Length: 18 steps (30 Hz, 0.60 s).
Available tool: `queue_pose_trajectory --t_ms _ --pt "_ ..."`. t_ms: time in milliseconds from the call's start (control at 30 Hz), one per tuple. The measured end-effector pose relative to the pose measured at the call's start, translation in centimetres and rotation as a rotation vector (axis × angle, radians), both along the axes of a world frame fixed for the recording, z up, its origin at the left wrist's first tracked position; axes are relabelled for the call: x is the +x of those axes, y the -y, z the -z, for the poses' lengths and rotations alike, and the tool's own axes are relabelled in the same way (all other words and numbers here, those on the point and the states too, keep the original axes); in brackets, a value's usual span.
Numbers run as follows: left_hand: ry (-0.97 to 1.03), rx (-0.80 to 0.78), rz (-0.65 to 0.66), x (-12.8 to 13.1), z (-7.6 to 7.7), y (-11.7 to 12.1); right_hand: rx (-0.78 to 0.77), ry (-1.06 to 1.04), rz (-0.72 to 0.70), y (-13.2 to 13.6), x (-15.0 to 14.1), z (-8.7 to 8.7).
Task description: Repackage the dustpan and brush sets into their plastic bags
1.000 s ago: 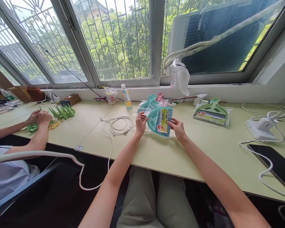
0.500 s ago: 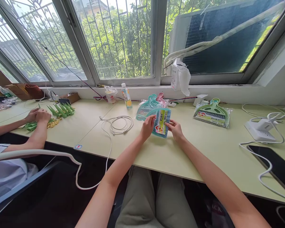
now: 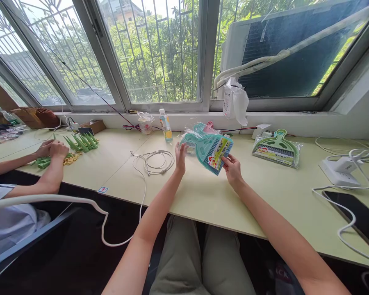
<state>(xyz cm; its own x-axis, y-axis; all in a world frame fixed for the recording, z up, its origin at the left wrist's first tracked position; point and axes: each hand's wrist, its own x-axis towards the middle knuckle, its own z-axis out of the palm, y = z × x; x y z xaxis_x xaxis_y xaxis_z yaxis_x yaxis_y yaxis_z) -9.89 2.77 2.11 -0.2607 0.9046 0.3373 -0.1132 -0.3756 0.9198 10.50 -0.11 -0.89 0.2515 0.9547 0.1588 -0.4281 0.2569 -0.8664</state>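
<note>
Over the flat, pale-yellow worktop (image 3: 209, 200), my right grip (image 3: 233, 169) pinches a teal plastic dustpan-and-brush set (image 3: 205, 149) (my left grip (image 3: 180, 158) spreads, empty, beside it).

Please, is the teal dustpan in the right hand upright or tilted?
Tilted: in the right hand, the teal dustpan has its handle pointing left and slightly up.

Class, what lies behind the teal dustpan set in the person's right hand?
Behind the teal dustpan set, more teal pieces and a pink piece show. The held set covers much of them, so their full shapes cannot be seen.
</note>
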Motion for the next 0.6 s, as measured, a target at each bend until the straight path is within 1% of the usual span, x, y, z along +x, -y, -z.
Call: queue_pose_trajectory --t_ms 33,67,100,167,200,267,367,433,500,600 --pt "0.032 -0.035 0.191 0.3 0.2 -0.1 0.0 0.004 -0.004 0.0 0.0 0.0" --pt "0.052 -0.068 0.329 0.7 0.5 0.0 -0.001 0.012 -0.006 0.0 0.1 0.0" --pt "0.059 -0.096 0.432 1.1 0.8 0.1 -0.003 0.02 -0.004 0.0 0.1 0.0" --pt "0.07 -0.14 0.541 1.8 1.3 0.4 -0.007 0.034 0.014 -0.1 0.1 0.0" --pt "0.077 -0.153 0.565 2.1 1.4 0.5 -0.009 0.037 0.025 -0.1 0.1 0.0" --pt "0.102 -0.168 0.571 2.3 1.5 0.7 -0.01 0.039 0.042 0.0 0.0 -0.1" --pt "0.143 -0.17 0.573 2.0 1.4 0.7 -0.01 0.05 0.056 0.2 -0.3 -0.2" --pt "0.171 -0.169 0.602 1.9 1.5 0.6 -0.006 0.054 0.077 0.4 -0.6 -0.4" --pt "0.178 -0.184 0.639 1.9 1.8 0.6 -0.005 0.07 0.107 0.6 -0.8 -0.5" --pt "0.122 -0.249 0.713 2.3 2.5 0.7 -0.006 0.113 0.156 0.9 -1.1 -0.5"
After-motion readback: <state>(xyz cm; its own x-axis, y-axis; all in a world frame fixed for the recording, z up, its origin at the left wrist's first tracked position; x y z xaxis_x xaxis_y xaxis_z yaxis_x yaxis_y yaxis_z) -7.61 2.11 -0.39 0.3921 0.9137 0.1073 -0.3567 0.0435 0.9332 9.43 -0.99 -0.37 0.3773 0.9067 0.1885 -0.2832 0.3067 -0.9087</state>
